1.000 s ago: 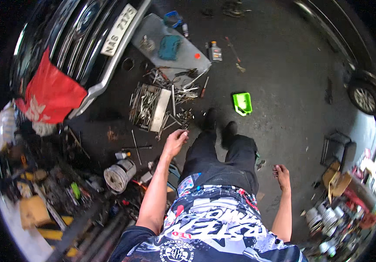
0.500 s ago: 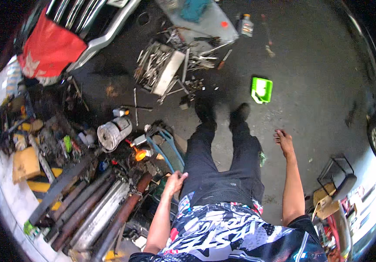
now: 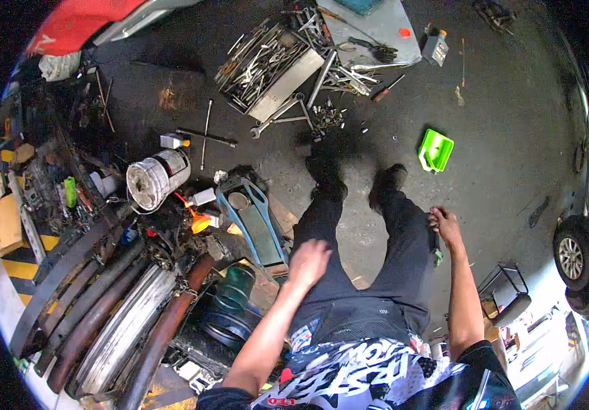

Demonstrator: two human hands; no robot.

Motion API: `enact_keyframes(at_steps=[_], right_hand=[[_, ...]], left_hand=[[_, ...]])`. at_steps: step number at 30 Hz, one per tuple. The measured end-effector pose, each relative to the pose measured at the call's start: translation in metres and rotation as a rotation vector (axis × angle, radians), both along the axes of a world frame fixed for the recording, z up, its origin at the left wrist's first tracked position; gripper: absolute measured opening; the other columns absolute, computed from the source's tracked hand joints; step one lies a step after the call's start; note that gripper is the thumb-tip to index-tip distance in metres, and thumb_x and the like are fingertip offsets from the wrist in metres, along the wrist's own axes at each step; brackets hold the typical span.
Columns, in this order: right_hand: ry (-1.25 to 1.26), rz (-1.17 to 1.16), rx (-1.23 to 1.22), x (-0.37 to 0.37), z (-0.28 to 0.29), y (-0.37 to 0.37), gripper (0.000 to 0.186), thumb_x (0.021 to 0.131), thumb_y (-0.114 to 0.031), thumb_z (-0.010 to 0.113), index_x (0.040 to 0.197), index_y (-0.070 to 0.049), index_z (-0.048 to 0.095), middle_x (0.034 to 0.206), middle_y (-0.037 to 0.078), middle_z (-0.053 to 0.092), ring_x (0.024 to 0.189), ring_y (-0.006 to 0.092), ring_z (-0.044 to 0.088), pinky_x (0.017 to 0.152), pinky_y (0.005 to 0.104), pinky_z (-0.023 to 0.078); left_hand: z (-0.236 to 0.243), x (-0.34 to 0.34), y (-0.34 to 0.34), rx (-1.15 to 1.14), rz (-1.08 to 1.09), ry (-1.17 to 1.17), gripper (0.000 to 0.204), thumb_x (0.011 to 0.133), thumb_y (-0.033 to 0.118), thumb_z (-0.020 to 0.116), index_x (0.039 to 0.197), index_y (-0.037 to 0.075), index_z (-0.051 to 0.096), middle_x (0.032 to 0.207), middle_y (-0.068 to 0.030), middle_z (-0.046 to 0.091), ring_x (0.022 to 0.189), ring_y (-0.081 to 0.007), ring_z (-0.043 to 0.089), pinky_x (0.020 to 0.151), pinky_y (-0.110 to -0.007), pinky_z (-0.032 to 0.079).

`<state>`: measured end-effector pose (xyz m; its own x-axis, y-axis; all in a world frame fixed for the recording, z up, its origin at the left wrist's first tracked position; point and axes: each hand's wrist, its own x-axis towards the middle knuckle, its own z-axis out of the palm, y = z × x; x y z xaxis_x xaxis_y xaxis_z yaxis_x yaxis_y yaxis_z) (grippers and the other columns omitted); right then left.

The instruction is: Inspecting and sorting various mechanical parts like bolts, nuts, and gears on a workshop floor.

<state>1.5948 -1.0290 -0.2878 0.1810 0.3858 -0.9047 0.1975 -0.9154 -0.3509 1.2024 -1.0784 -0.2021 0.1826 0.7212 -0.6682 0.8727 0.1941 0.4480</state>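
Note:
My left hand (image 3: 310,263) hangs over my left thigh, smeared by motion. Its fingers are too blurred to tell whether they hold anything. Beside my right thigh is my right hand (image 3: 446,227), its fingers loosely bent and somewhat apart, with nothing visible in them. A small green scrap (image 3: 438,257) shows by my trouser leg, just below that hand. Nearest to my left hand stands a blue metal frame (image 3: 259,222), on the floor left of my legs. A bright green plastic tray (image 3: 435,150) lies on the floor ahead of my right foot.
Ahead, a metal box (image 3: 284,89) is heaped with wrenches, with loose spanners and a screwdriver (image 3: 388,89) around it. To the left are a dirty white bucket (image 3: 159,179), an orange funnel (image 3: 200,222) and long pipes (image 3: 130,328). A car wheel (image 3: 571,256) is at far right.
My left hand has swung inward from beside my hip to over my thigh. The right hand has come closer to my leg. The view has shifted, with the floor things sliding in it.

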Motion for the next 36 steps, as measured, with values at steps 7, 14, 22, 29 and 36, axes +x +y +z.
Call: enact_keyframes(at_steps=[7,14,22,29,36], right_hand=[[0.092,0.4,0.202,-0.082,-0.12,0.042,0.027,0.092,-0.024,0.053,0.104,-0.001,0.059,0.083,0.005,0.062,0.071,0.0115,0.057,0.063,0.0258,0.046],[-0.135,0.926,0.468,-0.128,-0.333,0.104,0.031,0.087,-0.03,0.054,0.103,-0.005,0.063,0.095,0.023,0.063,0.086,0.0418,0.06,0.076,0.046,0.047],[-0.132,0.846,0.632,-0.072,-0.4,0.201,0.037,0.09,-0.032,0.052,0.111,-0.003,0.061,0.098,0.015,0.065,0.085,0.0265,0.063,0.075,0.0366,0.048],[-0.424,0.027,0.862,0.076,-0.452,0.148,0.031,0.089,-0.025,0.056,0.109,-0.001,0.061,0.091,0.011,0.067,0.074,0.0127,0.062,0.063,0.0271,0.048],[-0.848,0.179,0.642,0.16,-0.494,0.021,0.035,0.085,-0.02,0.053,0.116,-0.002,0.055,0.107,0.017,0.063,0.1,0.033,0.059,0.088,0.0396,0.045]], left_hand=[[-0.141,0.087,-0.042,-0.502,0.129,-0.519,0.028,0.084,0.024,0.056,0.099,0.001,0.059,0.104,-0.0212,0.06,0.097,-0.0369,0.057,0.082,-0.045,0.047],[-0.445,-0.004,0.086,0.037,0.974,-0.025,0.048,0.084,0.029,0.062,0.119,-0.001,0.05,0.117,-0.0203,0.057,0.108,-0.0374,0.054,0.092,-0.042,0.041],[-0.617,-0.081,0.109,-0.173,0.826,0.404,0.065,0.082,0.046,0.062,0.126,0.0,0.047,0.123,-0.015,0.054,0.109,-0.0327,0.052,0.096,-0.044,0.04],[-0.623,-0.018,0.081,0.299,1.785,-0.261,0.077,0.076,0.038,0.071,0.131,-0.003,0.036,0.128,-0.0296,0.043,0.119,-0.0417,0.044,0.098,-0.049,0.035],[-0.586,0.056,0.045,0.833,1.021,0.108,0.047,0.075,0.031,0.074,0.097,-0.004,0.052,0.12,-0.0252,0.047,0.109,-0.0426,0.047,0.091,-0.048,0.04]])
